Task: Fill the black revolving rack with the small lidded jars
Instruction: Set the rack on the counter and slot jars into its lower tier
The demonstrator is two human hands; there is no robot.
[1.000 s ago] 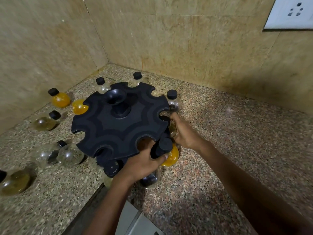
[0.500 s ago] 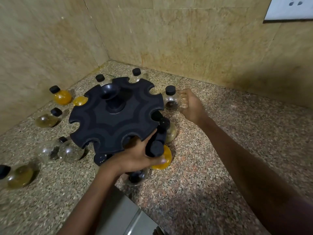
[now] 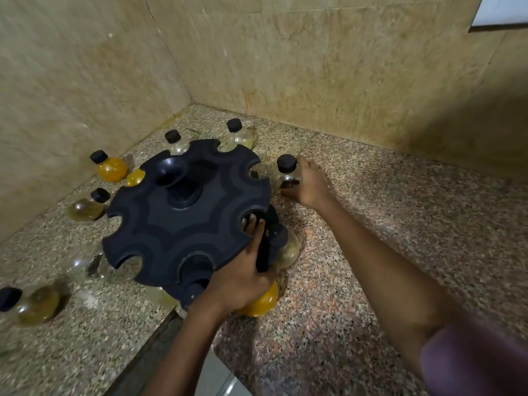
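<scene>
- The black rack [image 3: 183,224] stood on the speckled counter [image 3: 371,252] in the corner, its lower tier mostly hidden under the top disc.
- The left hand [image 3: 243,275] grasped the rack's near rim, covering an orange jar [image 3: 261,305].
- The right hand [image 3: 307,184] curled around a clear jar [image 3: 287,174] beside the rack.
- Loose jars at left were blurred.
</scene>
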